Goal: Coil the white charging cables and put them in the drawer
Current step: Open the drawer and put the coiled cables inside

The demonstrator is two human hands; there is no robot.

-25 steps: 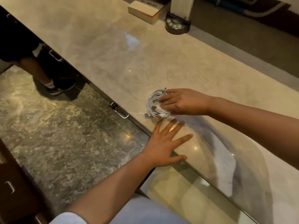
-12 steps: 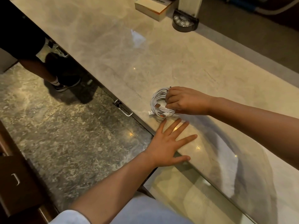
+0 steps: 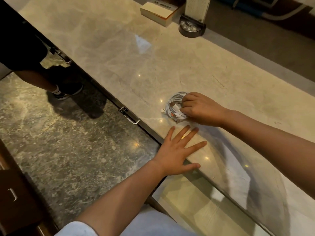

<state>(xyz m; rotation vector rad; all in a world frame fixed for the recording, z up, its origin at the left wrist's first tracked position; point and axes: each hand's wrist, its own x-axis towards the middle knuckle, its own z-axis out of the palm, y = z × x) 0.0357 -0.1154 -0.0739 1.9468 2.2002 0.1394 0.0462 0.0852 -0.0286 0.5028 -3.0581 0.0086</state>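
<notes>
A coiled bundle of white charging cables (image 3: 173,106) lies on the marble countertop (image 3: 119,53) close to its front edge, a USB plug sticking out at its left. My right hand (image 3: 199,108) grips the right side of the coil with curled fingers. My left hand (image 3: 179,149) rests flat on the counter's front edge just below the coil, fingers spread and straight. A metal drawer handle (image 3: 128,115) shows under the counter edge to the left of the coil; the drawer there looks closed.
At the counter's far end sit a white box (image 3: 158,11) and a dark round base with buttons (image 3: 190,28). Another person's leg and shoe (image 3: 63,92) stand on the stone floor at left. A dark wooden cabinet with a handle (image 3: 12,195) is at lower left.
My right hand's fingers went from lying over the coil to curling round its right side. The left hand stayed flat on the counter edge.
</notes>
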